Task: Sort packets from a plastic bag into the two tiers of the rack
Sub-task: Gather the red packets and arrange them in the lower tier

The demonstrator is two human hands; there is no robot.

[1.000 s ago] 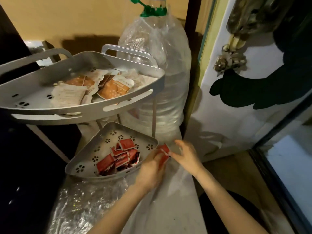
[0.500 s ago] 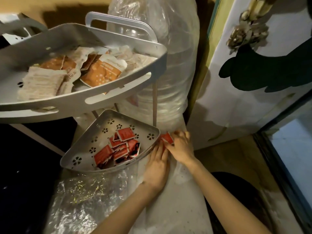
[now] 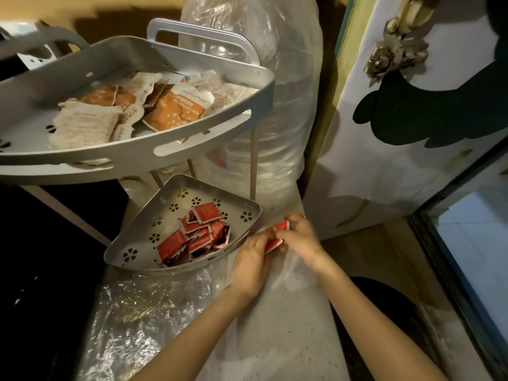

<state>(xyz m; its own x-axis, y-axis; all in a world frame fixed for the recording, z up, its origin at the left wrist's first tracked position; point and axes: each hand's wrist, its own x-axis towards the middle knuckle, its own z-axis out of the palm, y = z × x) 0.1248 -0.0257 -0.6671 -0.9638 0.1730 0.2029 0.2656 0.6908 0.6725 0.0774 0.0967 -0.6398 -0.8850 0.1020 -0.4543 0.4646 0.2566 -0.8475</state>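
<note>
Gathering small red paper packets beside the lower grey metal tier.
Both the right hand and left hand are pinching them over the clear plastic bag; next, I think, dropping them in.

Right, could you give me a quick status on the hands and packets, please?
Both hands, left and right, pinching red packets beside lower tier. Red pile inside it. Nothing blocking.

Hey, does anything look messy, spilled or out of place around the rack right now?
Nothing spilled or damaged. The red packets lie in a jumbled heap in the lower tier, and the larger orange and white packets overlap loosely in the upper tier.
</note>
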